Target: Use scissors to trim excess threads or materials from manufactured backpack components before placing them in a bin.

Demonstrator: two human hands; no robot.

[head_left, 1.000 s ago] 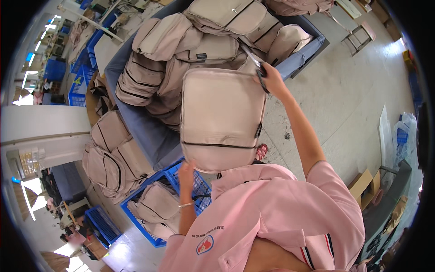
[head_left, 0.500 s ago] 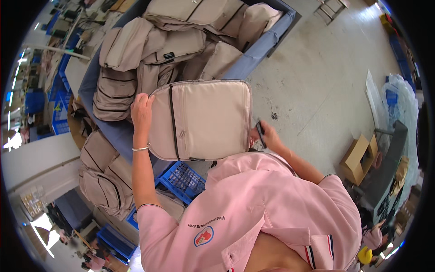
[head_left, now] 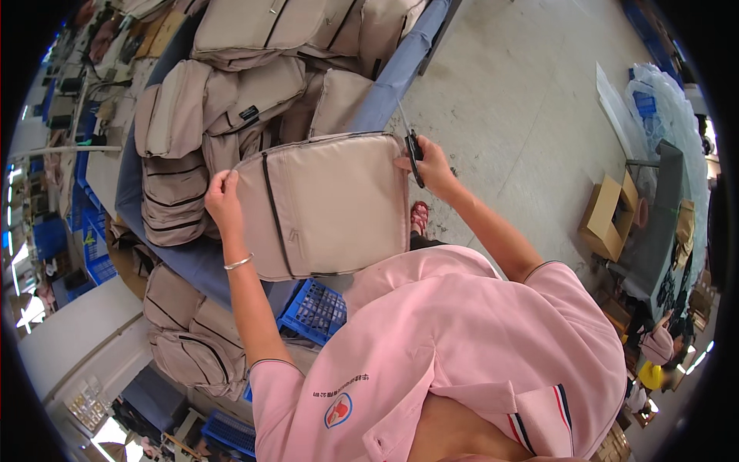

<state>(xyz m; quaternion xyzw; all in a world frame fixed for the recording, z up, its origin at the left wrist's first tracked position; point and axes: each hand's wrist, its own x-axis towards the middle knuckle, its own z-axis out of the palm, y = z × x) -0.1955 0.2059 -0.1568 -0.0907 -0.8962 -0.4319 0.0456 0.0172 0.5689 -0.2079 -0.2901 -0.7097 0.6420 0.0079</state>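
Observation:
A flat beige backpack (head_left: 350, 208) with a black zipper strip lies across the front of my body, one broad face turned up. My left hand (head_left: 223, 202) pinches its left edge near the far corner. At the far right corner, my right hand (head_left: 439, 168) is closed round black-handled scissors (head_left: 414, 158), the thin blades pointing away from me. A fingertip of that hand rests on the backpack's right edge. The backpack's underside is hidden.
Beyond it, a blue-lined bin (head_left: 396, 86) holds several beige backpacks (head_left: 265, 88). More beige bags (head_left: 188, 358) lie at the left, near a blue plastic crate (head_left: 314, 312). An open cardboard box (head_left: 604, 219) and plastic-wrapped goods (head_left: 666, 108) stand at the right.
My right hand has risen with the scissors from beside the backpack's lower right to its far right corner. The left hand still grips the left edge, and the view has shifted.

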